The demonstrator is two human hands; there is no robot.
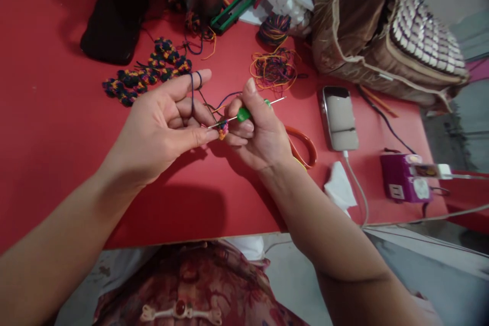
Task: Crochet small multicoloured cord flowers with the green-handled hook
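Note:
My right hand (260, 127) is wrapped round a crochet hook (243, 114) with a green grip and thin metal ends. The hook's left end passes by a small piece of crochet (223, 131) in orange, pink and dark blue. Thumb and fingers of my left hand (171, 117) pinch beside that piece at the hook's tip. Dark blue yarn (192, 92) loops round the raised left index finger and runs down toward the work. Behind the left hand lies a strip of finished crochet (153, 69) with dark and orange bobbles.
A tangle of loose yarn (275, 69) and a yarn ball (274, 29) lie beyond my hands. A dark phone (114, 21), green cutter (234, 10), orange-handled scissors (305, 145), a charging phone (340, 118), a purple power adapter (401, 177) and a brown bag (355, 61) surround the red table (164, 219).

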